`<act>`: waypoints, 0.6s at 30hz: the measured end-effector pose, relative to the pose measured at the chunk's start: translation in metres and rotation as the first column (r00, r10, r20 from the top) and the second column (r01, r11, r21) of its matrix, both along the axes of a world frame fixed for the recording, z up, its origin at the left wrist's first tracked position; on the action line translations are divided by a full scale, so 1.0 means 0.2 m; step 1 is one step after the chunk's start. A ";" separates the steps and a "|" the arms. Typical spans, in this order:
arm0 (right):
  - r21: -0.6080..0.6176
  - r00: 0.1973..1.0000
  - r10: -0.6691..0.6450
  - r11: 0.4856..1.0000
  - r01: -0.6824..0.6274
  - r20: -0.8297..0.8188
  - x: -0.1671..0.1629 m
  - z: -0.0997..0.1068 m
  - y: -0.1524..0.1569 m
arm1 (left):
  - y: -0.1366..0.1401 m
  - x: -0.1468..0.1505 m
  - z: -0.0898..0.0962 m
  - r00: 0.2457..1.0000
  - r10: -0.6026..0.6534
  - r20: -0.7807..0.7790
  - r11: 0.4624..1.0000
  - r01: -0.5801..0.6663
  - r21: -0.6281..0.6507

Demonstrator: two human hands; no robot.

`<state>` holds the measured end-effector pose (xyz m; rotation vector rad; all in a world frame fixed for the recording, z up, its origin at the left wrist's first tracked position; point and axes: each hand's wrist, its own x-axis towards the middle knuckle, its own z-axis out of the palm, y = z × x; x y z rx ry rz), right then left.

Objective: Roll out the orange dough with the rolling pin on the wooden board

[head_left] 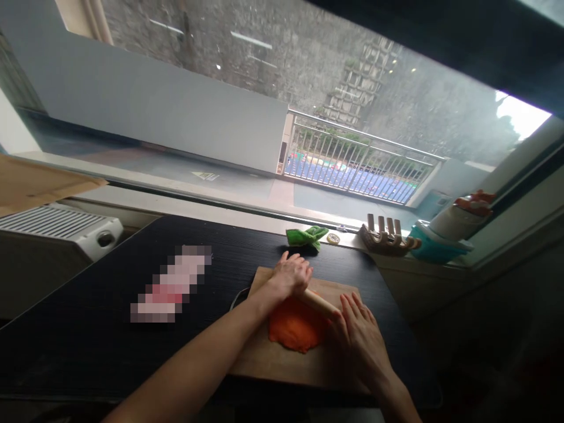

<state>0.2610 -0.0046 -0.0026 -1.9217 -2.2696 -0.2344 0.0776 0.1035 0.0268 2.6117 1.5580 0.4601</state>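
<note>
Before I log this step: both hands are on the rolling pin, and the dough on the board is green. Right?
Not quite: the dough on the board is orange, as the head view shows. The left hand and right hand are indeed on the rolling pin.

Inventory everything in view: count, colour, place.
Table: 1, black, by window
Cutting board: 1, tan, on table
Dough-like sheet: 1, orange, on cutting board
Rolling pin: 1, tan, across sheet
Cloth: 1, green, table's far edge
Round item: 1, yellowish, beside cloth
Basket: 1, brown, windowsill
Bin: 1, teal, beside basket
Container: 1, white, on bin
Radiator: 1, white, left
Panel: 1, brown, left
Railing: 1, silver, outside
Pixelated patch: 1, pink, table's left
Left hand: 1, bare, on rolling pin
Right hand: 1, bare, on rolling pin
</note>
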 end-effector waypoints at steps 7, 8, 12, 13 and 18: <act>0.158 0.998 0.036 0.987 -0.027 -0.054 -0.04 -0.07 -0.06 | 0.04 0.10 0.04 0.998 -0.021 -0.058 0.999 0.018 -0.042; 0.210 0.996 0.075 0.975 -0.064 -0.043 -0.07 -0.09 -0.12 | -0.01 0.07 0.03 0.997 -0.027 -0.065 0.999 0.024 -0.048; 0.353 0.979 0.205 0.917 -0.186 -0.018 -0.17 -0.12 -0.32 | -0.23 -0.10 0.00 0.995 -0.031 -0.100 0.996 0.023 -0.084; 0.360 0.978 0.207 0.915 -0.182 -0.033 -0.18 -0.12 -0.34 | -0.25 -0.12 0.00 0.994 -0.024 -0.106 0.996 0.015 -0.093; 0.165 0.988 0.045 0.986 -0.020 -0.151 -0.14 -0.02 -0.17 | -0.08 -0.01 0.00 0.988 0.002 -0.152 0.996 -0.015 -0.085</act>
